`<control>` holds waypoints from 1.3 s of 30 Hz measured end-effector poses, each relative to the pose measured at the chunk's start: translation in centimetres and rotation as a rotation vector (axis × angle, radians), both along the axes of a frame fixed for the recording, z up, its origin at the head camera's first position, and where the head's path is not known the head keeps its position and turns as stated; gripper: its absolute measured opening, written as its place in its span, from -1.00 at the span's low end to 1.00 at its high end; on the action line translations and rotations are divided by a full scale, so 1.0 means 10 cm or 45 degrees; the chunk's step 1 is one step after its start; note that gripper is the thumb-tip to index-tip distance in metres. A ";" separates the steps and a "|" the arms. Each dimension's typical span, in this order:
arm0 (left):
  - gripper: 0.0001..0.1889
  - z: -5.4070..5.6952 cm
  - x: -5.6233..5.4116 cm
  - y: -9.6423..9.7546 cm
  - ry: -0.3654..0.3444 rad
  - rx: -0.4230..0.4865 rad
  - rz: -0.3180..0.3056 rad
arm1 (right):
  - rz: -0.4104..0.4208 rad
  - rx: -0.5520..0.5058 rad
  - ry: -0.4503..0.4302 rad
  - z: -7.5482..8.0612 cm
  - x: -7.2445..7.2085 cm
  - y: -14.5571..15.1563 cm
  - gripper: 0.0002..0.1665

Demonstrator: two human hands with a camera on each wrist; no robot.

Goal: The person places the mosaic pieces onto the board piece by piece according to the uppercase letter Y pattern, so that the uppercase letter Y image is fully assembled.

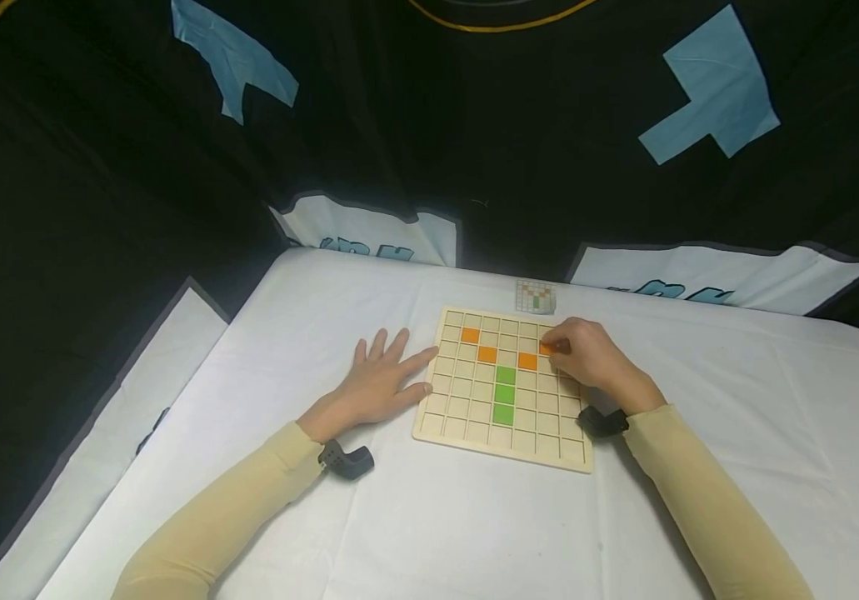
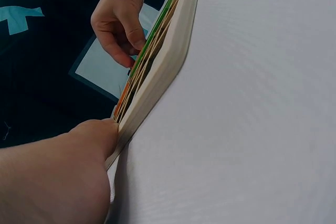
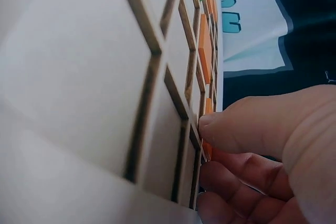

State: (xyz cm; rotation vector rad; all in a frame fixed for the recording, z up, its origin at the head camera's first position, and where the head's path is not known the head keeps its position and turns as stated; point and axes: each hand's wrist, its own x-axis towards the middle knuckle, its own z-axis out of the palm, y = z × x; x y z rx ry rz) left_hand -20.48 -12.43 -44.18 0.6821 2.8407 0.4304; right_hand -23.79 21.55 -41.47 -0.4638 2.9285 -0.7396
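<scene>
A wooden grid board (image 1: 466,431) lies flat on the white table. Three green tiles (image 1: 504,394) form a column in its middle, and orange tiles (image 1: 486,355) sit above them on two slanting lines. At the board's upper right, my right hand (image 1: 586,354) pinches an orange tile (image 3: 208,105) between thumb and curled fingers, right at a square; the fingers partly hide it. My left hand (image 1: 375,387) rests with fingers spread beside the board, its thumb and index fingertip at the left edge.
Behind the board lies a small printed card (image 1: 536,297) with a similar grid pattern. The white tablecloth (image 1: 474,525) has light creases. A black curtain (image 1: 399,125) with blue tape pieces hangs beyond the table's far edge.
</scene>
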 end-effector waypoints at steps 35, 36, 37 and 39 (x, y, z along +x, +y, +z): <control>-0.34 0.00 0.00 -0.01 -0.010 0.010 0.001 | -0.006 0.007 0.124 0.07 0.31 0.26 -0.67; -0.34 0.00 0.00 -0.01 -0.010 0.011 0.001 | -0.014 0.004 0.121 0.07 0.33 0.28 -0.67; -0.34 0.00 0.00 -0.01 -0.012 0.013 0.001 | -0.025 0.004 0.116 0.06 0.34 0.30 -0.67; -0.34 0.00 0.00 -0.01 -0.014 0.014 0.001 | -0.048 0.008 0.105 0.06 0.38 0.34 -0.67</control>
